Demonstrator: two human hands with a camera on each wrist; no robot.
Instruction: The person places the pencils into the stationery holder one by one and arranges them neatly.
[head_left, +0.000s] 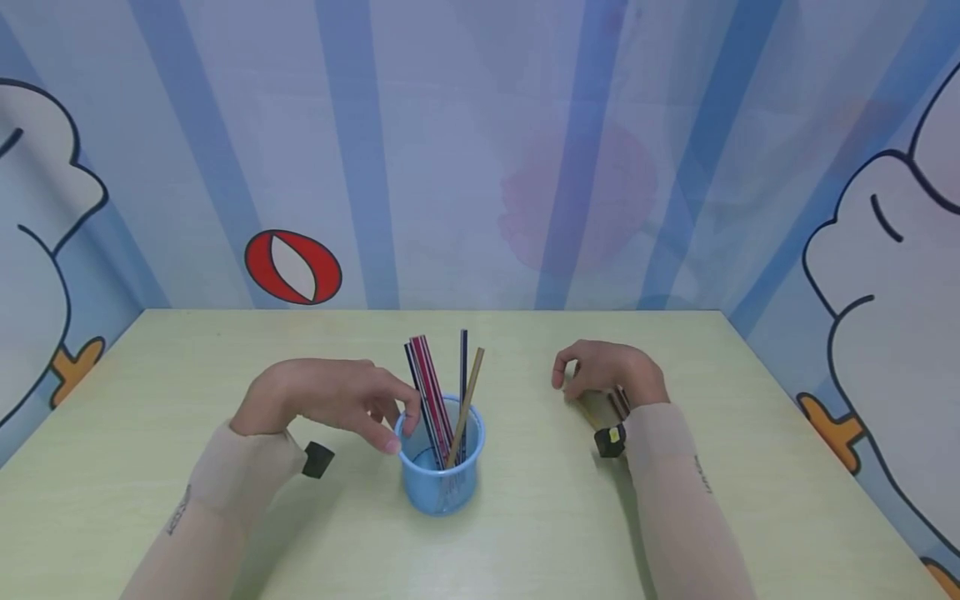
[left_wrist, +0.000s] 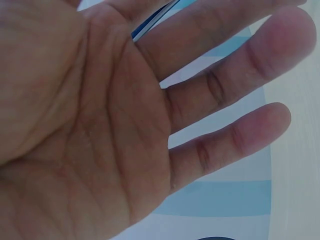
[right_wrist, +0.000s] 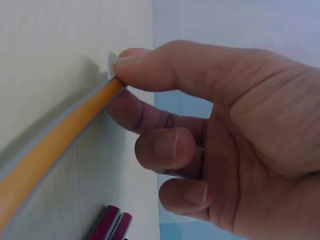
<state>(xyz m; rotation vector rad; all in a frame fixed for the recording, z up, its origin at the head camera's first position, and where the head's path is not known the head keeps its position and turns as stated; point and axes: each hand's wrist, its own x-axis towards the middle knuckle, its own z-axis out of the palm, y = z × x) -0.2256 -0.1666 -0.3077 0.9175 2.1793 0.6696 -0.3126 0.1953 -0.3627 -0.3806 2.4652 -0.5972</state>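
A light blue pencil cup (head_left: 441, 493) stands upright on the table, holding several striped pencils (head_left: 433, 400) and one gold pencil (head_left: 467, 404). At its left rim is my left hand (head_left: 330, 396), thumb and index finger pinching the edge. The other fingers of that hand stretch out in the left wrist view, where the cup is hidden. To the right of the cup, my right hand (head_left: 607, 367) pinches the end of a golden-yellow pencil (right_wrist: 65, 142) between thumb and index finger, low over the table. Its remaining fingers are curled.
Dark red pencils (right_wrist: 112, 222) lie on the table beside the right hand, partly hidden by the wrist in the head view. The pale wooden table (head_left: 525, 533) ends at a blue striped backdrop (head_left: 465, 167) with printed cartoon shapes.
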